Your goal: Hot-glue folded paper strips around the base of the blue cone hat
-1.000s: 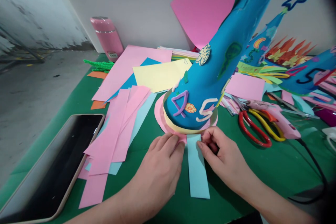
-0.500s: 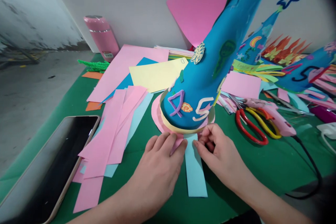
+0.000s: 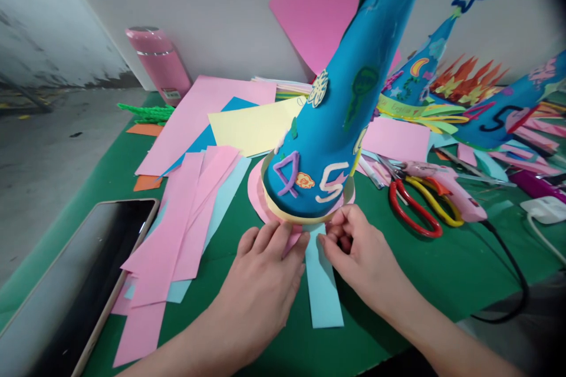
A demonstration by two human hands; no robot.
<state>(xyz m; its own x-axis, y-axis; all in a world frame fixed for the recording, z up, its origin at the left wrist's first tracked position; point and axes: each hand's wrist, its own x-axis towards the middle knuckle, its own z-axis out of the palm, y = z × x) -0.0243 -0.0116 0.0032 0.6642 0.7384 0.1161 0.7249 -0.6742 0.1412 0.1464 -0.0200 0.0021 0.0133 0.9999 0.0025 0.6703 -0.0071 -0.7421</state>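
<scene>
Blue strip [image 3: 326,300]: keep it straight against the hat [image 3: 325,141]. Left hand [image 3: 263,285] touches the pink brim [image 3: 255,191], right hand [image 3: 365,256] the strip; can't tell if fingers pinch.

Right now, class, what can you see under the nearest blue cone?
Pink paper shows around the foot of the blue cone, outside a pale yellow band. Whatever lies directly beneath the cone is covered, and the left hand hides part of the paper's near edge.

Left hand [image 3: 260,285] closer to the pale blue strip [image 3: 323,297], view turned rightward, white plug [image 3: 545,210] more fully visible
</scene>
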